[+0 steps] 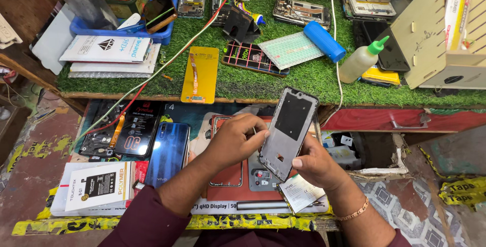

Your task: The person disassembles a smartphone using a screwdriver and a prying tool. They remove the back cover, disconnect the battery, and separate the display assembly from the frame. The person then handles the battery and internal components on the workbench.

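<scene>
Over the worktop's front edge, the right hand [316, 163] grips a grey phone frame [288, 131] upright while the left hand [234, 138] pinches its side, and at the back left corner one blue tray [159, 37] holds two phones.

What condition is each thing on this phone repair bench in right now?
Phone frame: stripped, tilted, gripped by both hands.
Left hand: fingers pinched at the frame's edge.
Right hand: supporting the frame from below.
Blue phone back: lying flat on the bench.
Squeeze bottle: lying on its side, green cap on.
Blue cylinder: lying on the grass mat.
</scene>
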